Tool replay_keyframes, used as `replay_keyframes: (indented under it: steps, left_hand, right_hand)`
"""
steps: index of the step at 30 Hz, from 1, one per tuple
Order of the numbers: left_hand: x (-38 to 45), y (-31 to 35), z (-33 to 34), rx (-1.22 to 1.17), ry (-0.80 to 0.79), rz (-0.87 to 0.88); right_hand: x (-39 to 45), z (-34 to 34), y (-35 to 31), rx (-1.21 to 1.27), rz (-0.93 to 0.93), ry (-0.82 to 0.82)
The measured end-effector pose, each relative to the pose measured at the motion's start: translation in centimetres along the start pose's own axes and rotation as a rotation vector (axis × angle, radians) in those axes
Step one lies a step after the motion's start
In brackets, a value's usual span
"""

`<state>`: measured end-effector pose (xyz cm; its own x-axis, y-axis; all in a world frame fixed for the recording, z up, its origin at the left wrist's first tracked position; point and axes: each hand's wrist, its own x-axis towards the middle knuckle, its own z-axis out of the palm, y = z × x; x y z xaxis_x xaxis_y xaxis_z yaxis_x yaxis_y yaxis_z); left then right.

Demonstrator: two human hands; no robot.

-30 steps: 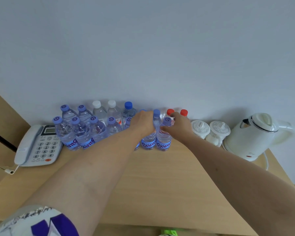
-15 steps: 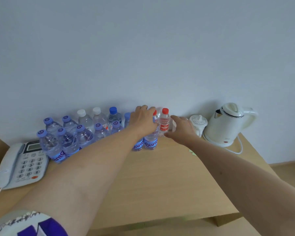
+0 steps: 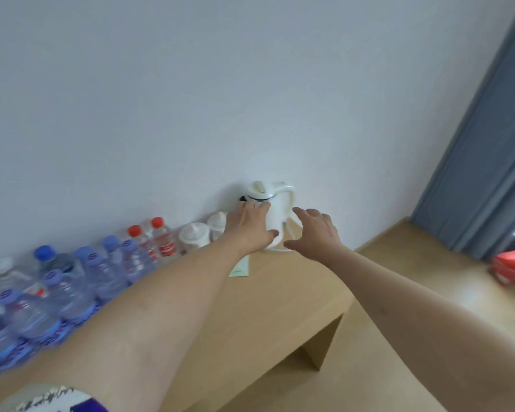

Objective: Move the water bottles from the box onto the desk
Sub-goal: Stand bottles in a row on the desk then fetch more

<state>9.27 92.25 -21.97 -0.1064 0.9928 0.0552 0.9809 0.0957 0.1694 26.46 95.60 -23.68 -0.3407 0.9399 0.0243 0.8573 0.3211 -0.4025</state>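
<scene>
Several water bottles stand in rows on the wooden desk [image 3: 280, 301] along the wall at the left: blue-capped ones [image 3: 101, 272], two red-capped ones [image 3: 164, 242] and a white-capped one [image 3: 0, 269]. Both my hands are away from the bottles and hold nothing. My left hand [image 3: 250, 230] is stretched out in front of the white kettle [image 3: 277, 194], fingers straight; whether it touches the kettle I cannot tell. My right hand [image 3: 315, 230] hovers just right of the kettle with fingers spread. The box is out of view.
Two white lidded cups [image 3: 195, 236] stand between the red-capped bottles and the kettle. A pale green slip [image 3: 240, 269] lies on the desk below my left wrist. A grey curtain [image 3: 482, 144] hangs at the right, with a red package [image 3: 513, 263] on the floor.
Both hands have let go of the bottles and swung right, to either side of the kettle. The view has turned right and tilted, so the bottles now sit at the lower left.
</scene>
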Motion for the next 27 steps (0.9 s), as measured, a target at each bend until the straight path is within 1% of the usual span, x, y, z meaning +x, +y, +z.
replay_keyframes:
  steps: [3,7,15,19,27]
  left_hand:
    - [1.3,8.1,1.9,-0.002,-0.055,0.091]
    - [2.4,19.0,4.1,-0.013,-0.08,0.231]
    - [2.2,40.4,7.8,0.018,-0.163,0.528]
    - [1.3,50.4,9.7,0.099,-0.227,0.71]
    - [0.0,68.5,15.2,0.093,-0.283,1.099]
  right_hand:
    - [-2.3,-3.0,7.2,-0.028,0.107,0.024]
    - [-6.1,-6.9,16.6,-0.062,0.237,0.068]
    - [-16.3,-14.2,33.7,-0.052,0.555,0.16]
    - [-21.3,-17.1,40.4,-0.049,0.749,0.222]
    - [-30.2,-20.1,51.6,0.013,1.14,0.325]
